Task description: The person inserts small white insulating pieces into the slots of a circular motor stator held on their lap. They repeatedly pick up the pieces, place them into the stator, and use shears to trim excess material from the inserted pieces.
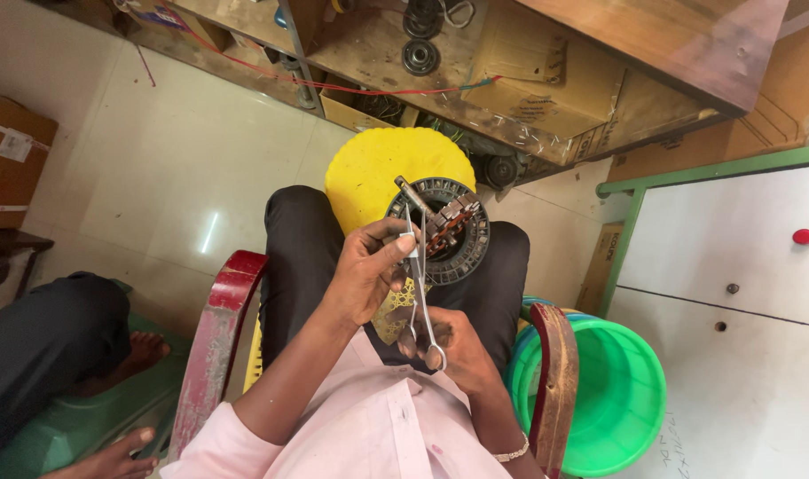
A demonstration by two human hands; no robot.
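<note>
A round black motor stator (472, 255) with copper windings rests on my lap, a metal shaft sticking out of its upper left. My left hand (366, 270) is beside its left rim, thumb and fingers pinched around a small white piece at the slim steel scissors (417, 266). The blades point up toward the windings. My right hand (453, 348) is lower, near my pink shirt, and grips the scissors by the finger loops.
I sit in a chair with red arms (220, 330). A yellow plastic stool (382, 168) stands in front of my knees, a green bucket (619, 401) at my right, a white cabinet (737, 266) beyond. Another person's leg (41, 341) and hand (112, 457) are at left.
</note>
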